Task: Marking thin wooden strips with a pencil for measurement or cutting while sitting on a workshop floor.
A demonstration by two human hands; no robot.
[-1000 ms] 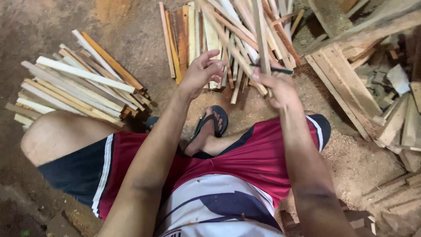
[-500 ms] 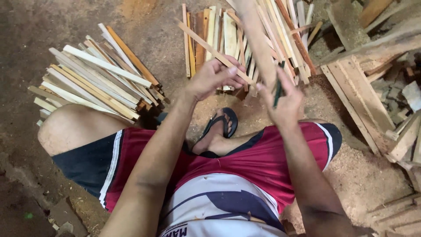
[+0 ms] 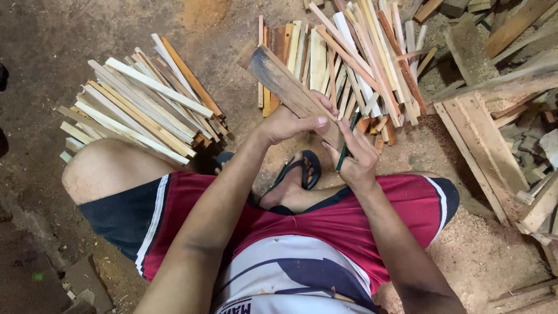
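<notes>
Since half a second ago, the thin stick that lay across the hands has given way to a broad wooden slat [image 3: 289, 87], now raised between both hands, and the view has swung a little to the right. That slat runs on a slant, its long axis going from the upper left, where its squared end points away from the person, down to the lower right, where it disappears behind the fingers. Its upper face is grey and dark-stained; its near end is hidden by the hands, so its full length cannot be made out.

The left hand [image 3: 290, 122] is closed around the slat from below, thumb lying along the near edge. The right hand [image 3: 357, 157] is curled narrowly about a slim dark tool [image 3: 347, 142], of which only a short stretch shows, its tip against the slat's lower end; what kind of tool it is cannot be told.

Below the hands a foot in a dark sandal [image 3: 296, 174] rests on the sawdust-strewn floor [image 3: 482, 244]. Just beyond them lies a loose heap of thin sticks [image 3: 354, 58]. Well to the left sits a neater stack of sticks [image 3: 139, 110], beside the bare knee. To the right lie larger planks [image 3: 482, 145], cut off by the frame.
</notes>
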